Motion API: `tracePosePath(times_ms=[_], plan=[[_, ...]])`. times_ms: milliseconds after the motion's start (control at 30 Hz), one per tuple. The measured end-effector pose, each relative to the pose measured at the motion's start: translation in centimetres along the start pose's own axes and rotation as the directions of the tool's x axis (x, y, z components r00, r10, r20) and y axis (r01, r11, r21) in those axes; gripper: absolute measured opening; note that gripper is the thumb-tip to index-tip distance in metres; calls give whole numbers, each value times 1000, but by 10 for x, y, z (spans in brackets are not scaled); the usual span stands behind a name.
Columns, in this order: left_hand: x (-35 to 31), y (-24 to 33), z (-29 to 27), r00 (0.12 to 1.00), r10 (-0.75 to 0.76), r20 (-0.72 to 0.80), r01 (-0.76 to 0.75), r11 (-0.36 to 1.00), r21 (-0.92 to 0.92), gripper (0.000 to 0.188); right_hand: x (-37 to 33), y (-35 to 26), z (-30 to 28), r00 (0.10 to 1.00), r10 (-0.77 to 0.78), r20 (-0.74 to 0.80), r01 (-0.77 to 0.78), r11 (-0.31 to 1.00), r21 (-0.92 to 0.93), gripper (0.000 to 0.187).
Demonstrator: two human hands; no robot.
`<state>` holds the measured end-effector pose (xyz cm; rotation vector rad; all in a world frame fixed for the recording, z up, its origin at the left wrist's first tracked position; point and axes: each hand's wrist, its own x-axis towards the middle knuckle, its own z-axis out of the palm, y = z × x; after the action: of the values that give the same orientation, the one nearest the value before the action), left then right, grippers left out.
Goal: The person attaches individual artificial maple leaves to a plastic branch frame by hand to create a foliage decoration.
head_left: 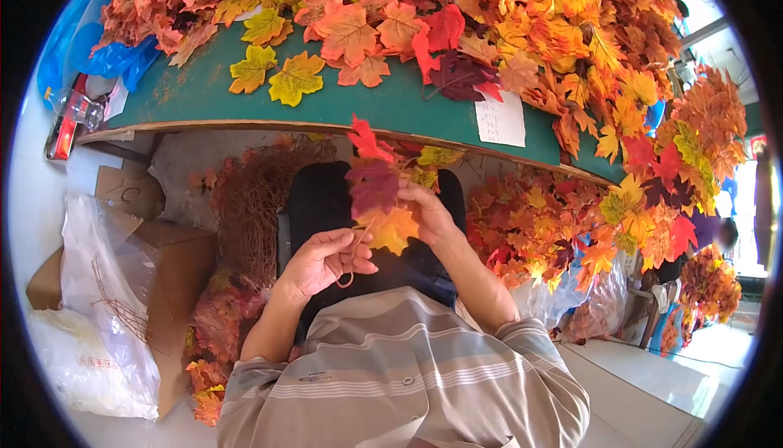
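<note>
Over my lap, a short garland of artificial maple leaves [373,187] hangs between my two hands, with red, dark purple, orange and yellow-green leaves on it. My left hand [325,262] pinches the thin brown stem at its lower end, and a small loop [346,280] of that stem curls out below the fingers. My right hand [426,210] closes on the garland from the right, beside the purple leaf; its fingertips are partly hidden behind the leaves. An orange leaf [393,229] sits between the two hands.
Ahead, a green table [196,93] bears heaps of artificial leaves [522,16] and a paper note [501,120]. A bundle of brown stems [253,211] hangs left of my knees. Cardboard boxes [183,256] and a white plastic bag [102,350] stand left. More leaves [530,220] lie right.
</note>
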<state>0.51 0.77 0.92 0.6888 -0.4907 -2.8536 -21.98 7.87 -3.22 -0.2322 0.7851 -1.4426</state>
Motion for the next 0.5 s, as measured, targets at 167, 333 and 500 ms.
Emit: tracePosePath(times_ms=[167, 333, 500], plan=[[0, 0, 2, 995, 65, -78, -49, 980, 191, 28, -7, -15, 15, 999, -33, -34, 33, 999, 6, 25], [4, -12, 13, 864, 464, -194, -150, 605, 782, 16, -3, 0, -3, 995, -87, -56, 87, 996, -16, 18], [17, -18, -13, 646, 713, 273, -189, -197, 962, 8, -4, 4, -11, 956, -132, -262, 16, 915, -403, 14]])
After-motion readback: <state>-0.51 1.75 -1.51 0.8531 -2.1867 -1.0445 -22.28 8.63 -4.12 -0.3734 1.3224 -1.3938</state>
